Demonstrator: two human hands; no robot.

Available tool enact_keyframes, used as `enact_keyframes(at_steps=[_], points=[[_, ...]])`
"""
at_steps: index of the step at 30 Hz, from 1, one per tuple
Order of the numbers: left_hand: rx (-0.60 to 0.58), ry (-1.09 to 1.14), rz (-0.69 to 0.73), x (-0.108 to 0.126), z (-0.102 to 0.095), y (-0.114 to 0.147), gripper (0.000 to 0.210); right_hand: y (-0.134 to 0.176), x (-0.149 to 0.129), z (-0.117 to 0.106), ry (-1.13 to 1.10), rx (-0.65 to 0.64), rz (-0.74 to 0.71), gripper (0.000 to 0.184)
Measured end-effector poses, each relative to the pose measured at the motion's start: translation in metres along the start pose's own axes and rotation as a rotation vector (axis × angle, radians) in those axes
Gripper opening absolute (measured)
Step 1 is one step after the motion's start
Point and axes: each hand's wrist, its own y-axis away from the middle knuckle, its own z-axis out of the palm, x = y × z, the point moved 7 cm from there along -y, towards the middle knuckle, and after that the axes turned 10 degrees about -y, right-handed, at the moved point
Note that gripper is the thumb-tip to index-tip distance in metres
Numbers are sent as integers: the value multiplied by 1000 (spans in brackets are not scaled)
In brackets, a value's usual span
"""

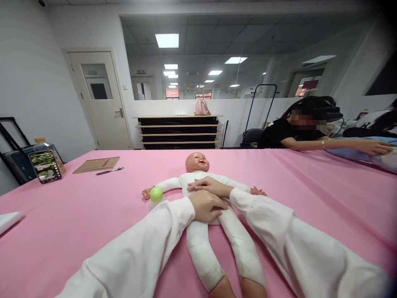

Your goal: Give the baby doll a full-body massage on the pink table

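A baby doll [197, 265] with a white cloth body lies face up on the pink tablecloth [130, 236], its head [196, 162] at the far end and its arms spread. My right hand [212, 186] rests flat across the doll's chest, fingers stretched to the left. Just below it, my left hand [207, 205] lies over the belly with its fingers loosely bent and pointing right. Both hands touch the doll and hide the middle of its torso. Beside the doll's hand at left stands a small container with a light green top [156, 193], partly behind my left sleeve.
At left on the table are a propped phone [46, 166], a bottle [40, 142], a brown notebook [96, 164], a pen [109, 171] and a white object [9, 221] at the edge. A person [297, 128] at right reaches toward a blue cloth [353, 149].
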Motion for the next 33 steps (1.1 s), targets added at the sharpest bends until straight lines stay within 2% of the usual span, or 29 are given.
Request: enact_keyframes(at_steps=[2, 5, 8, 12, 14, 17, 21, 24, 27, 30, 33], points=[[-81, 31, 12, -1, 5, -12, 29, -23, 2, 4, 59, -96, 18, 42], [-159, 18, -86, -11, 16, -13, 23, -46, 10, 6, 201, -78, 5, 39], [-76, 19, -228, -22, 20, -2, 31, -50, 19, 3, 267, 31, -46, 38], [152, 123, -309, -29, 15, 13, 30, -33, 28, -14, 255, 204, -108, 41], [219, 144, -360, -36, 14, 21, 30, -20, 32, -25, 247, 282, -126, 45], [225, 109, -452, -50, 15, 38, 32, 1, 41, -35, 260, 344, -112, 52], [173, 61, -524, -58, 20, 68, 38, 31, 47, -28, 261, 347, -43, 57], [191, 49, -491, -49, 17, 83, 40, 54, 41, -17, 218, 360, 31, 57], [231, 40, -307, -24, 5, 77, 31, 62, 29, -10, 194, 334, 60, 55], [155, 69, -79, 4, -5, 50, 25, 44, 14, -5, 216, 212, 20, 51], [41, 113, -3, 14, -7, 17, 25, 7, 6, 4, 323, -19, -32, 44]])
